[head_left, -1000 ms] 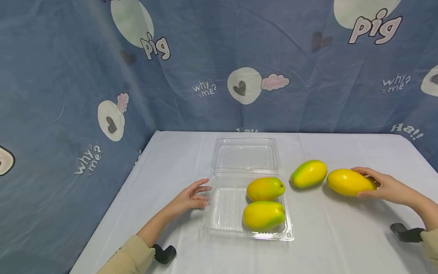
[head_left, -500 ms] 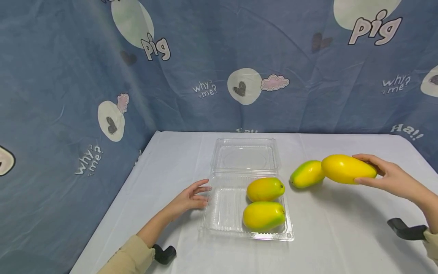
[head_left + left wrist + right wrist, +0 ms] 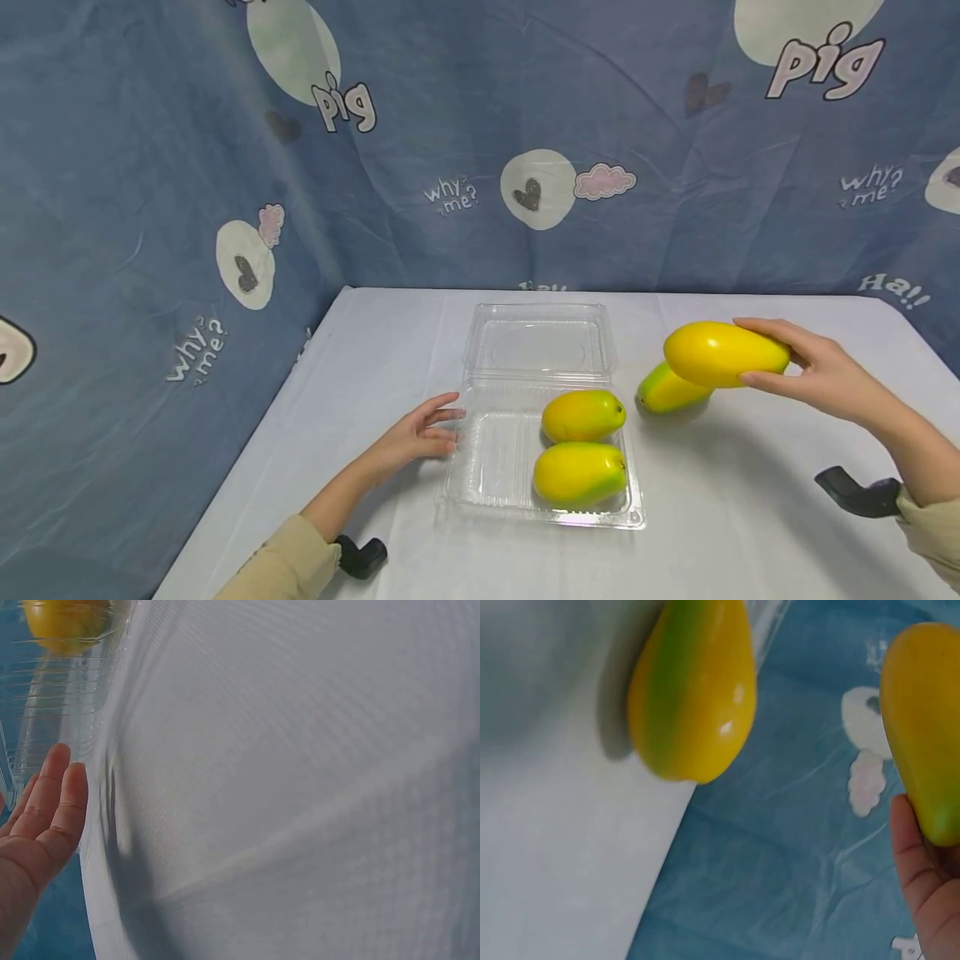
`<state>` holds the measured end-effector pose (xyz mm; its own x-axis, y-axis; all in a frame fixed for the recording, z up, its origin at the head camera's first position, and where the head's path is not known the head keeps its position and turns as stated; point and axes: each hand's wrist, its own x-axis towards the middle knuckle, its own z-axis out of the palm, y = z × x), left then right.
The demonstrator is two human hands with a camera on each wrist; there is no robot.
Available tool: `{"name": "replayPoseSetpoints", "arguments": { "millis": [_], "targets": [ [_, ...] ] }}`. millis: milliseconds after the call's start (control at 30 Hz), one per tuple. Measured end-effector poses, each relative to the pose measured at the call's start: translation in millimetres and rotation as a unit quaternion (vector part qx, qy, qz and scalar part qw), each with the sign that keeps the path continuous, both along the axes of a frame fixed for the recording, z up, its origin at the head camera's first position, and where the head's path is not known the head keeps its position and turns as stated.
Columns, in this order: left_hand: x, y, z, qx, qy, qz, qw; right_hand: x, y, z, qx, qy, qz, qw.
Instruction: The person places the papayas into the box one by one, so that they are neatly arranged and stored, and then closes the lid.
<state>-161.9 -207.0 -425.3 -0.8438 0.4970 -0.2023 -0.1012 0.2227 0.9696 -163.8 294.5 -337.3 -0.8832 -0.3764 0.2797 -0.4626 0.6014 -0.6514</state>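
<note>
My right hand (image 3: 821, 375) grips a yellow mango (image 3: 720, 354) by its right end and holds it above the table. In the head view it partly covers a green-and-yellow mango (image 3: 667, 392) lying on the cloth; the right wrist view shows the held mango (image 3: 926, 727) at its right edge. Two more mangoes, a rear one (image 3: 581, 415) and a front one (image 3: 577, 473), lie in the right half of a clear plastic clamshell box (image 3: 487, 492). Beside the box's left edge is my left hand (image 3: 416, 433), fingers relaxed and slightly bent, holding nothing.
The box's clear lid (image 3: 536, 337) lies folded back toward the far edge of the white-clothed table (image 3: 375, 350). A blue printed curtain (image 3: 420, 125) hangs behind and to the left. Black wrist mounts (image 3: 362, 557) stick out from both sleeves.
My right hand has lifted the yellow mango off the table and carried it left, over the mango lying there. The left hand stays by the box.
</note>
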Motion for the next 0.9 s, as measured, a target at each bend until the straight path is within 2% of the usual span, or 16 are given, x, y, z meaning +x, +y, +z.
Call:
{"name": "replayPoseSetpoints", "arguments": {
  "millis": [267, 500, 900],
  "targets": [
    [0.1, 0.2, -0.9, 0.007, 0.0, 0.001, 1.0, -3.9, -25, 11.1, 0.003, 0.001, -0.013, 0.9999],
    [-0.2, 0.4, -1.5, 0.009, -0.002, 0.004, 1.0, -9.8, -50, 18.3, 0.0, 0.032, 0.029, 0.9991],
    [-0.7, -1.1, -4.1, 0.013, 0.002, -0.002, 0.9999, -14.5, -96, 19.7, 0.018, 0.038, 0.072, 0.9965]
  ]
}}
